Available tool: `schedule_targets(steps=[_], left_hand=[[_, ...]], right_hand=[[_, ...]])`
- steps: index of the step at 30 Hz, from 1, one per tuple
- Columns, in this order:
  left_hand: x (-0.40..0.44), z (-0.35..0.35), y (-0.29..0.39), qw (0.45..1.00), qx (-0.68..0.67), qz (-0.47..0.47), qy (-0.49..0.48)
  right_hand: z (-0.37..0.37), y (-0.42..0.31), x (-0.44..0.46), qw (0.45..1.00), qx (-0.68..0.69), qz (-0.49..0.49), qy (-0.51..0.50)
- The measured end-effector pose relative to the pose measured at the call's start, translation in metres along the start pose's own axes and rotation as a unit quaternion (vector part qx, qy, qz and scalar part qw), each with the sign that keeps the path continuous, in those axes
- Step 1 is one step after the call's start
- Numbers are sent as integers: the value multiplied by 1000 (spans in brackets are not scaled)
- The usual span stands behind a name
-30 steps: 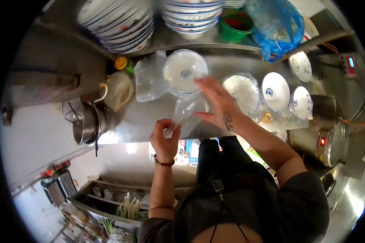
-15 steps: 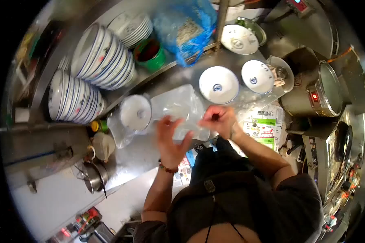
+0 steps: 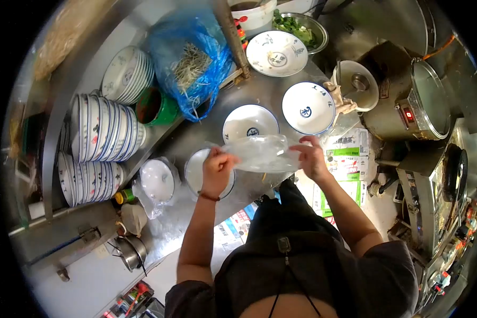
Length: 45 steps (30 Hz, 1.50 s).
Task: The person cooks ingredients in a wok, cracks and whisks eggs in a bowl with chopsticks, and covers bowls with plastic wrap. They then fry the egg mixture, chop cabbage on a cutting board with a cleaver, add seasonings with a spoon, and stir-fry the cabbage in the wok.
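Note:
A clear plastic bag [image 3: 262, 153] is stretched between my two hands over the metal counter. Its left end is pinched by my left hand [image 3: 217, 168], which partly covers a white bowl [image 3: 196, 168] beneath. My right hand [image 3: 311, 157] grips the other end with its fingertips. Just beyond the bag stands a blue-rimmed bowl [image 3: 244, 119], its near edge hidden by the plastic. Another such bowl [image 3: 308, 107] sits to its right. Farther left, a bowl wrapped in clear plastic [image 3: 158, 181] rests on the counter.
Stacked bowls [image 3: 103, 127], a green container [image 3: 163, 108] and a blue bag of sprouts [image 3: 191, 66] occupy the shelf at left. Beyond are a patterned bowl [image 3: 277, 53] and a metal bowl of greens [image 3: 302, 32]. A large pot [image 3: 432, 98] stands at right.
The view has swung rightward. Both hands now hold the clear bag stretched out in the air; a moment ago it hung lower, with my left hand spread and blurred beside it.

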State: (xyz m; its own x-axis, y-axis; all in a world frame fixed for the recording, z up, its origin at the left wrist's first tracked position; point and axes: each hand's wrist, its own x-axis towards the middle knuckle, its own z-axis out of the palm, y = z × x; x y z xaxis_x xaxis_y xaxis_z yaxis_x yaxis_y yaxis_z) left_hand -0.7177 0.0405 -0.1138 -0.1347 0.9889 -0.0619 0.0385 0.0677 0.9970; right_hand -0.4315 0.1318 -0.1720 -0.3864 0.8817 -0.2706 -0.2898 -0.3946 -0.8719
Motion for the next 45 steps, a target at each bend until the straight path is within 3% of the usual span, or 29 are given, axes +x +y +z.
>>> schedule_targets(steps=[1, 2, 5, 6, 7, 8, 9, 10, 11, 12, 13, 15, 16, 17, 19, 21, 23, 24, 25, 26, 27, 28, 29, 32, 34, 37, 38, 40, 45], left_hand=[[22, 4, 4, 964, 251, 76, 33], [44, 6, 5, 860, 485, 148, 62], [131, -7, -12, 837, 545, -35, -34], [155, -10, -12, 834, 528, -140, -74], [170, -9, -1, 833, 530, -139, -74], [184, -9, 11, 812, 501, -267, -139], [189, -7, 17, 773, 457, -391, -200], [187, -15, -1, 774, 454, -394, -200], [184, -33, -30, 791, 286, -482, -244], [184, -43, -45, 780, 107, -551, -278], [175, -39, -38, 780, 105, -553, -274], [142, -28, -15, 864, 124, -465, -147], [131, -32, -18, 862, 122, -471, -143], [119, -39, -24, 904, 99, -373, -183], [112, -42, -29, 908, -32, -391, -145], [110, -51, -49, 915, -17, -367, -163], [112, -64, -83, 922, 13, -333, -196], [116, -66, -91, 922, -56, -314, -218], [121, -62, -85, 941, 65, -271, -191], [128, -58, -79, 944, 187, -221, -159], [138, -60, -94, 952, 172, -198, -158], [141, -66, -109, 959, 160, -177, -152], [132, -66, -78, 963, 208, -112, -129], [66, -79, -30, 950, 278, 142, 19], [-13, -98, -14, 957, 221, 170, 83], [-118, -165, -38, 875, 325, 110, 342], [-149, -198, -50, 868, 255, 29, 425], [-180, -268, -62, 781, 404, -128, 458], [-142, -366, -110, 768, 516, -180, 334]], right_hand=[[-2, 8, 13, 994, -104, -15, -5], [-4, 16, 27, 977, -212, -25, -9], [13, 19, 58, 968, -45, 247, -14], [27, 18, 62, 956, -285, 54, -31], [41, 12, 65, 855, -497, -143, -43], [49, 2, 72, 855, -497, -144, -42], [56, -16, 78, 895, -435, 59, -72], [59, -24, 81, 893, -353, 261, -99], [54, -12, 81, 892, -354, 263, -102], [48, 9, 78, 922, -187, 329, -79], [46, 23, 71, 920, -14, 387, -53], [58, 29, 40, 941, 96, 320, -47], [65, 31, 27, 947, 204, 246, -33], [67, 52, 24, 944, 255, 205, -42], [78, 67, 22, 972, 181, 150, -29], [77, 85, 22, 990, 100, 96, -18], [64, 104, 41, 866, 485, 125, 9], [62, 106, 42, 868, 479, 126, 9], [60, 104, 41, 981, 189, 30, 25], [58, 101, 40, 989, -120, -72, 38], [59, 77, 29, 998, 29, -12, 57], [59, 55, 13, 980, 180, 52, 70], [49, 59, -1, 946, -292, -63, 121], [82, 14, -14, 808, -520, -254, 108], [120, 5, 19, 748, -581, -321, 2], [91, 60, 97, 703, -643, -291, -87], [73, 83, 116, 678, -676, -265, -117], [102, 80, 104, 674, -683, -263, -102], [203, 30, 33, 677, -687, -261, -29]])
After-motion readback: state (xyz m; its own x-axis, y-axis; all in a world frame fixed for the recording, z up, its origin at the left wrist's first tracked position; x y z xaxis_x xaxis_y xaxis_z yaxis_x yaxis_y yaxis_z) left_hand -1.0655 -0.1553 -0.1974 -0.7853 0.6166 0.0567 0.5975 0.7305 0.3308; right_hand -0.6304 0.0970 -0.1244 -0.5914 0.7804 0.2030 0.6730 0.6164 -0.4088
